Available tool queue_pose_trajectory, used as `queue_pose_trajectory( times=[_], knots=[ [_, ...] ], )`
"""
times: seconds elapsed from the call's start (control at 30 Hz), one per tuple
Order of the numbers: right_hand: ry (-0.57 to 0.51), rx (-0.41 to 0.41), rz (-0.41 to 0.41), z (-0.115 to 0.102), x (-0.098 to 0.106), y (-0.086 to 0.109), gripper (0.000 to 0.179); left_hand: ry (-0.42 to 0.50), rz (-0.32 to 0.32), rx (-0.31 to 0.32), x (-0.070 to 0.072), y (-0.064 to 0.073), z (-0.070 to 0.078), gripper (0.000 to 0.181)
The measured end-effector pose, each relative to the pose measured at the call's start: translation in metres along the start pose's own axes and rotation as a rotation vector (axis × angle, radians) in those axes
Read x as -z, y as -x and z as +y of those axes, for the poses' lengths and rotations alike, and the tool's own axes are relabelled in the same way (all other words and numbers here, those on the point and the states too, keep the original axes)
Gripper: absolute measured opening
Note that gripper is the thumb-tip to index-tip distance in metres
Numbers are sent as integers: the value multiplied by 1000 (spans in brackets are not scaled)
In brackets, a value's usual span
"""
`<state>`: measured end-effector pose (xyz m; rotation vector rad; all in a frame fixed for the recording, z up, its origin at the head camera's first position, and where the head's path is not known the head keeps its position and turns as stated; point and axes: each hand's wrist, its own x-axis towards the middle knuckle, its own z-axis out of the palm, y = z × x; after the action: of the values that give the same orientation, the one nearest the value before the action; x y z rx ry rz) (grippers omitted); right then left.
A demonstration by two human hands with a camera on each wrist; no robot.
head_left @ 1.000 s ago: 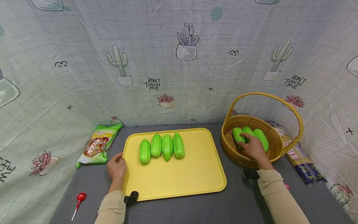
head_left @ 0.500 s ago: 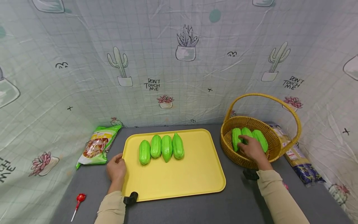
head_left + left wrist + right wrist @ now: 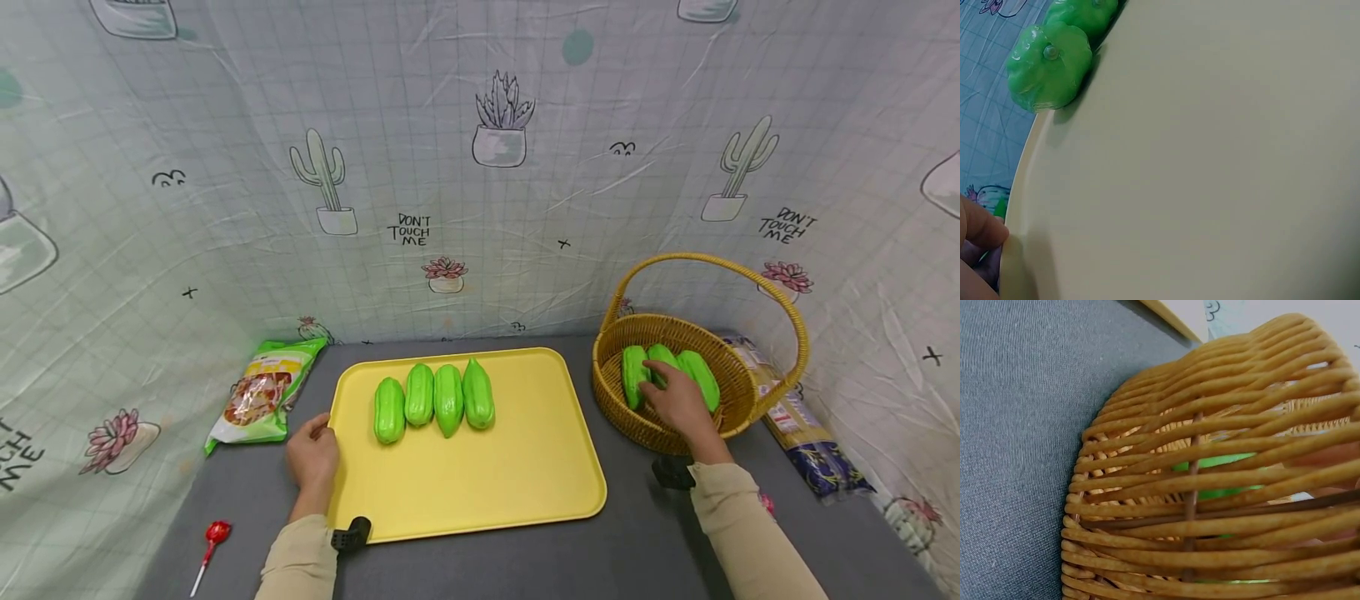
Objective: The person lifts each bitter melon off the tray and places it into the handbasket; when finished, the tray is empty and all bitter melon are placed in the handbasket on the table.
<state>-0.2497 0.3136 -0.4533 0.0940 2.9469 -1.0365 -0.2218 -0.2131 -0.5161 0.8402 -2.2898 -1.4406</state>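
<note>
My left hand [image 3: 312, 452] pinches the left rim of a yellow tray [image 3: 465, 483]; the thumb and a finger meet at that rim in the left wrist view. Several shiny green ridged fruits, papaya-like, lie side by side in the tray's upper left, one green fruit [image 3: 389, 410] outermost. At the right, my right hand [image 3: 678, 404] reaches into a woven basket [image 3: 618, 421], thumb and index finger apart. Its fingertips are right at the side of the leftmost green fruit [image 3: 633, 375] there. Two more lie beside it, the middle one partly hidden by the hand. Basket weave covers most of the right wrist view.
A tall handle [image 3: 701, 257] arches over the basket. Noodle packets [image 3: 806, 437] lie to its right. A green snack bag [image 3: 262, 392] and a red lollipop [image 3: 217, 532] are left of the tray. A printed cloth [image 3: 450, 208] hangs behind.
The right hand's fingertips have shifted slightly right off the top of the leftmost fruit in the basket, and that fruit now stands straighter. The left hand stays on the tray.
</note>
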Motion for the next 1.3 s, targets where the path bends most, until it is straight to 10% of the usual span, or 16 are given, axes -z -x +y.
queue_pose_trajectory(
  times=[0.9,1.3],
  knots=[
    [-133,219,242,-46,-4,15,52,2,2,-1,0,0,1,40],
    [-144,231,193,-66,-21,14,50,8,5,2,-1,0,1,39]
  ],
)
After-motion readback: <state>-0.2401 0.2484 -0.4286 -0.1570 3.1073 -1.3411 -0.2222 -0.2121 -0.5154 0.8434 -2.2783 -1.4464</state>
